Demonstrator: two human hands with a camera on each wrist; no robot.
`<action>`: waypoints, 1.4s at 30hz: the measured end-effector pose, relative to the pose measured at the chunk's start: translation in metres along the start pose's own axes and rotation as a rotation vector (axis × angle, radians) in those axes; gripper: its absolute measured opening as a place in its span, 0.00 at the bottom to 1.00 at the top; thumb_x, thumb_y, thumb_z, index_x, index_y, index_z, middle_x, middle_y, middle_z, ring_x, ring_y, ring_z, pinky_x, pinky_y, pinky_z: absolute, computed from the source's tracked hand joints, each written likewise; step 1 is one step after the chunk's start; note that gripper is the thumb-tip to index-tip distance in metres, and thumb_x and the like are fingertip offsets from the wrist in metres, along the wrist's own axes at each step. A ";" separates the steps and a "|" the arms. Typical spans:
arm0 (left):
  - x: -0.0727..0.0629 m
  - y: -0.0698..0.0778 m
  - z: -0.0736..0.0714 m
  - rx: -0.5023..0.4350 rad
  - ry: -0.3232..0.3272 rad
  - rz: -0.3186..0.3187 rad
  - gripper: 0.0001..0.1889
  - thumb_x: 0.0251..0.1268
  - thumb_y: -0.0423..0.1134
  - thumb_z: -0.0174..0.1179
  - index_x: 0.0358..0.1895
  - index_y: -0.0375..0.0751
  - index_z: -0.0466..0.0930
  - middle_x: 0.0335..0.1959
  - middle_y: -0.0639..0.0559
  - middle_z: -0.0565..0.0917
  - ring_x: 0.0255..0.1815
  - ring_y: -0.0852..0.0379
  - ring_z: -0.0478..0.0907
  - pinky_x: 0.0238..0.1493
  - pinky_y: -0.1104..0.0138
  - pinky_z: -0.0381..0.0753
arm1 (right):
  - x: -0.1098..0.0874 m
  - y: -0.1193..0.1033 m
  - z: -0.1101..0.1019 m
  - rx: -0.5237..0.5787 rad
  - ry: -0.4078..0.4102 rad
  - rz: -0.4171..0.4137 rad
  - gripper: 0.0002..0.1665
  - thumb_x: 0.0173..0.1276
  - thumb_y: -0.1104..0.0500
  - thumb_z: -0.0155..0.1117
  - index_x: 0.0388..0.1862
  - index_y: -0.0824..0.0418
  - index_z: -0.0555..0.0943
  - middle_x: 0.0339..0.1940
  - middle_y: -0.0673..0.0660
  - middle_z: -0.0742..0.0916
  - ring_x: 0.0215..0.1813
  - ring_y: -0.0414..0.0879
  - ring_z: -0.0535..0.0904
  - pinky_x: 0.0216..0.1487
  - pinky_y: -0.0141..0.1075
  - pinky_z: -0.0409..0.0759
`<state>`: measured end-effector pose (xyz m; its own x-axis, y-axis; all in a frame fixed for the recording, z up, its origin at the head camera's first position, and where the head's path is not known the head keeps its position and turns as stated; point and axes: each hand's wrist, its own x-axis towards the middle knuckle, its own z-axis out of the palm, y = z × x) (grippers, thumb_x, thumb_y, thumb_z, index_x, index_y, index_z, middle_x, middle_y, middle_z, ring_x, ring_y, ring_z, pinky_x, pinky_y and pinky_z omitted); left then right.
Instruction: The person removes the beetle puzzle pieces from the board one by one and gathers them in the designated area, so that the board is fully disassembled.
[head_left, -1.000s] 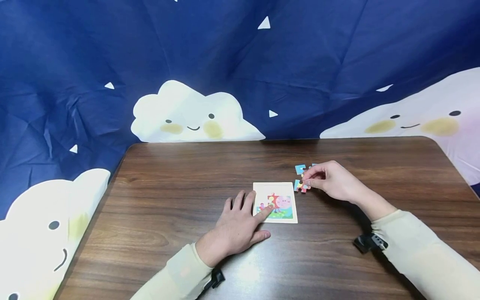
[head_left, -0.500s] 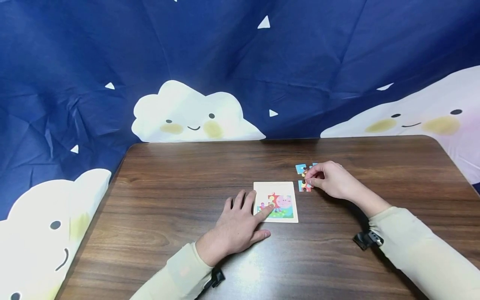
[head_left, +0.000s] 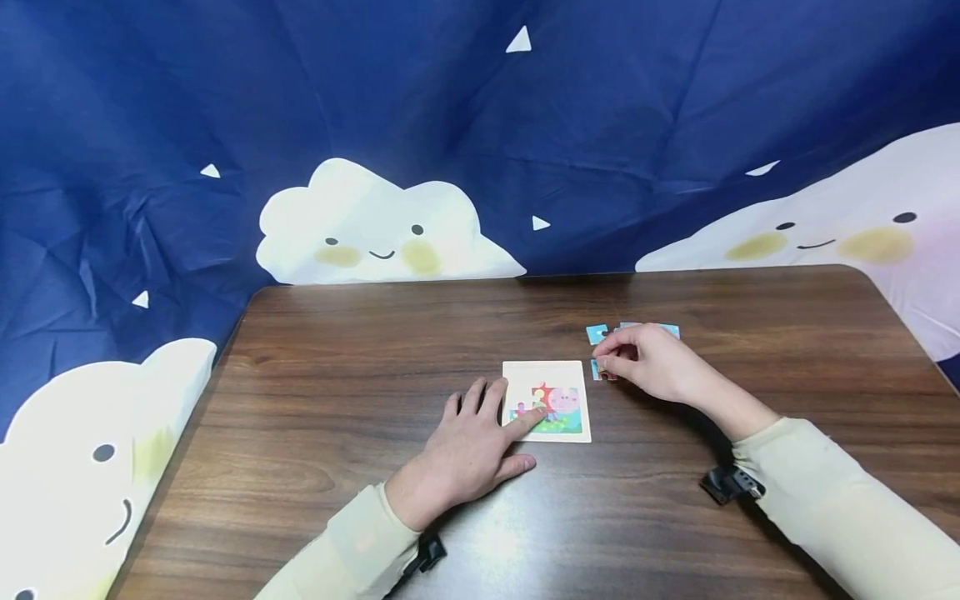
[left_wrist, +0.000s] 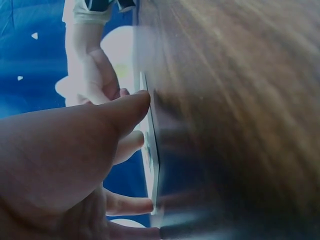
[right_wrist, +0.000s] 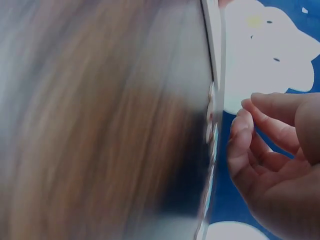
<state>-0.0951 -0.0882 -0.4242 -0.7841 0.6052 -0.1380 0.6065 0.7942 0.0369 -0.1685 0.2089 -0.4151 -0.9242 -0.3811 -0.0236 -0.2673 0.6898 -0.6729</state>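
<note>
My left hand (head_left: 468, 450) lies with fingers spread along the left side of a small square puzzle board (head_left: 547, 367). Its index finger touches the picture, which has a pink pig over green and red parts. My right hand (head_left: 660, 362) is just right of the board, bent over loose jigsaw pieces. Its thumb and index fingertips are right at a blue and red puzzle piece (head_left: 596, 371), partly covering it. In the right wrist view, no piece shows between the fingertips (right_wrist: 242, 120). Seen from the left wrist, the fingers reach the board's edge (left_wrist: 154, 170).
A blue puzzle piece (head_left: 597, 334) lies beyond the right fingers, and more blue pieces (head_left: 670, 330) show behind the hand, partly hidden. The brown wooden table (head_left: 360, 358) ends at a blue curtain (head_left: 420, 83) printed with clouds.
The right fingers shifted slightly right with the blue and red piece, then moved a little left over it and cover more of it. The left hand stays on the board.
</note>
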 end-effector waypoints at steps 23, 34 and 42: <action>0.020 0.022 -0.001 0.071 -0.067 -0.060 0.35 0.76 0.74 0.50 0.83 0.81 0.60 0.84 0.37 0.65 0.84 0.32 0.64 0.76 0.46 0.72 | 0.023 -0.037 0.042 -0.063 -0.146 -0.092 0.11 0.77 0.62 0.67 0.51 0.63 0.92 0.46 0.55 0.92 0.45 0.44 0.83 0.51 0.42 0.81; 0.019 0.024 -0.001 0.126 -0.038 -0.052 0.35 0.75 0.75 0.52 0.82 0.80 0.63 0.82 0.36 0.68 0.81 0.32 0.67 0.73 0.48 0.75 | 0.025 -0.039 0.045 -0.051 -0.125 -0.119 0.10 0.73 0.65 0.66 0.46 0.62 0.93 0.40 0.54 0.90 0.42 0.44 0.81 0.47 0.42 0.79; 0.019 0.024 0.000 0.152 -0.040 -0.050 0.35 0.75 0.75 0.52 0.83 0.81 0.62 0.81 0.37 0.69 0.81 0.33 0.68 0.72 0.49 0.76 | 0.028 -0.043 0.046 0.017 -0.131 -0.040 0.05 0.72 0.67 0.67 0.41 0.60 0.88 0.33 0.51 0.85 0.35 0.40 0.77 0.40 0.33 0.74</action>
<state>-0.0953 -0.0579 -0.4264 -0.8096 0.5603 -0.1749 0.5824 0.8038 -0.1209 -0.1704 0.1402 -0.4211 -0.8693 -0.4855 -0.0922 -0.2970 0.6624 -0.6878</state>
